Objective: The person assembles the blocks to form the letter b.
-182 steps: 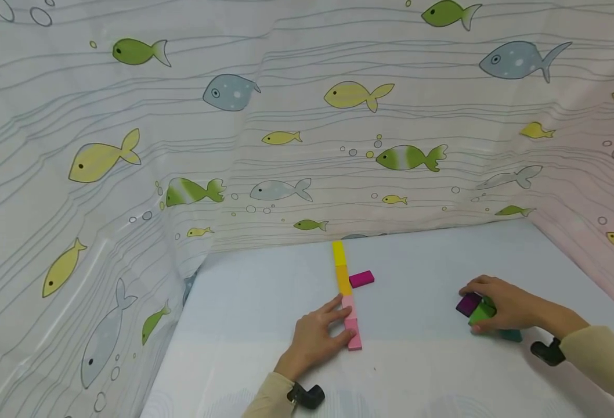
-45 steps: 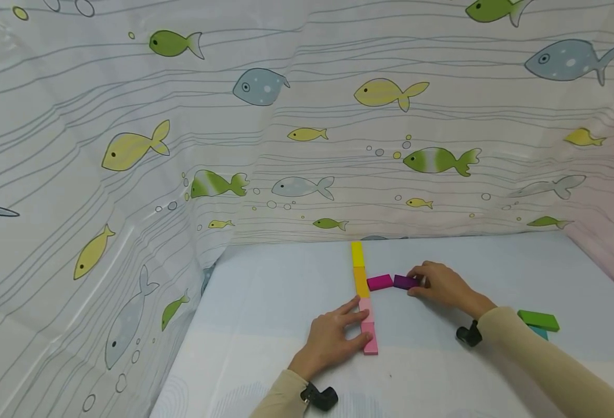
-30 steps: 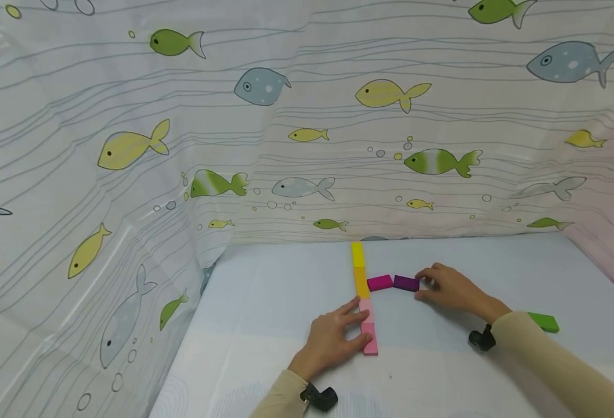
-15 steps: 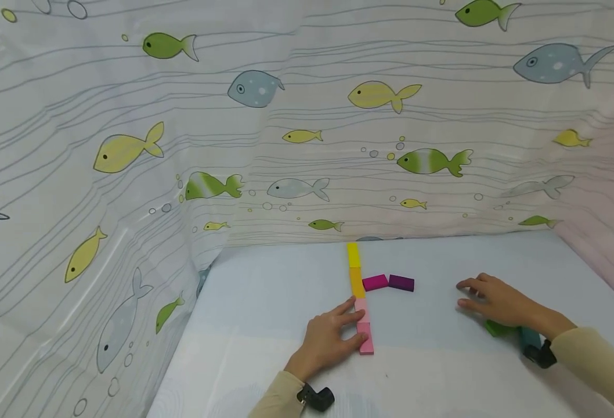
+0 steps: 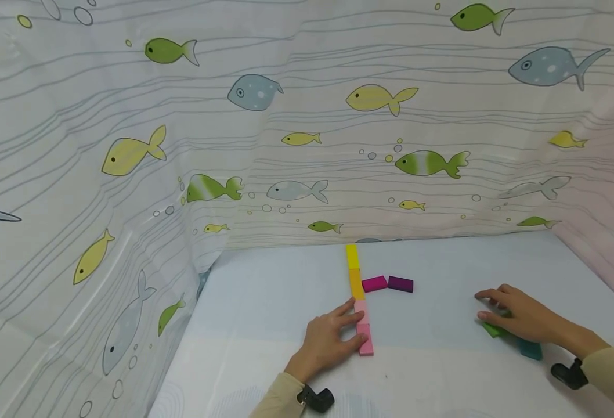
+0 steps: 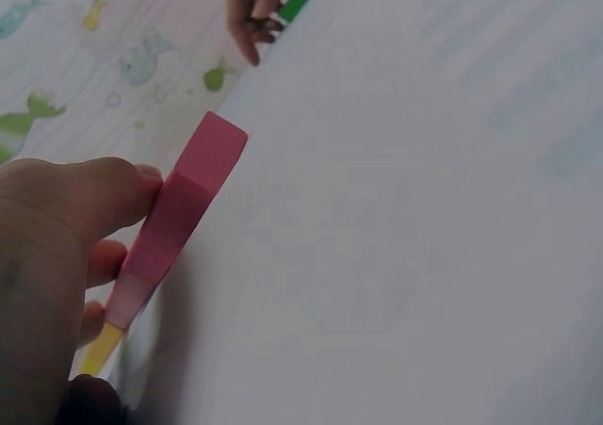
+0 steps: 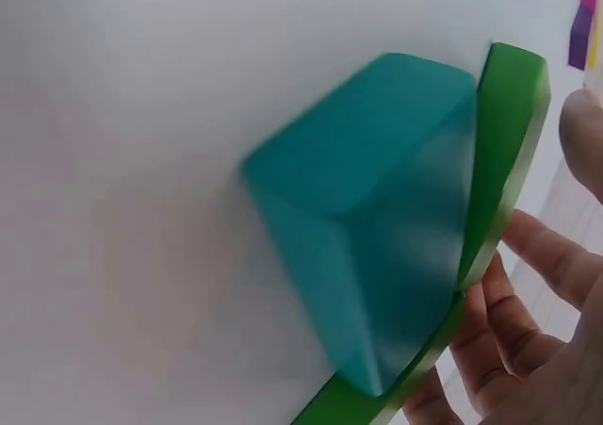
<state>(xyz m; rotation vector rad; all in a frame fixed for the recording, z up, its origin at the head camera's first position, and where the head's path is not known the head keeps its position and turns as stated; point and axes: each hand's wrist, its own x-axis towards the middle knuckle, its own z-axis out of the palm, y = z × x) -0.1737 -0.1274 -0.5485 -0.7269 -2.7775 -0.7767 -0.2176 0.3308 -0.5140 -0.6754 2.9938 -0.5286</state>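
My left hand [image 5: 324, 341] rests its fingertips and thumb on two pink blocks, a light pink block [image 5: 361, 311] and a deeper pink block [image 5: 365, 342]. They continue a straight row with an orange block [image 5: 356, 283] and a yellow block [image 5: 353, 256]. From the orange one, a magenta block [image 5: 374, 284] and a purple block [image 5: 400, 284] run to the right. At the right, my right hand [image 5: 521, 313] hovers with spread fingers over a green block [image 5: 492, 329] and a teal block [image 5: 530, 349]. In the right wrist view, its fingers are beside the green pieces [image 7: 509, 133], partly behind them.
A white table [image 5: 265, 302] carries all the blocks. A fish-printed curtain [image 5: 296, 162] stands behind it and folds forward along both sides. Each wrist wears a small black camera [image 5: 315, 399], with beige sleeves [image 5: 281, 395] below.
My right hand set the purple block beside the magenta one, let go, and moved right, back to the green and teal blocks. The left hand has stayed on the pink blocks.
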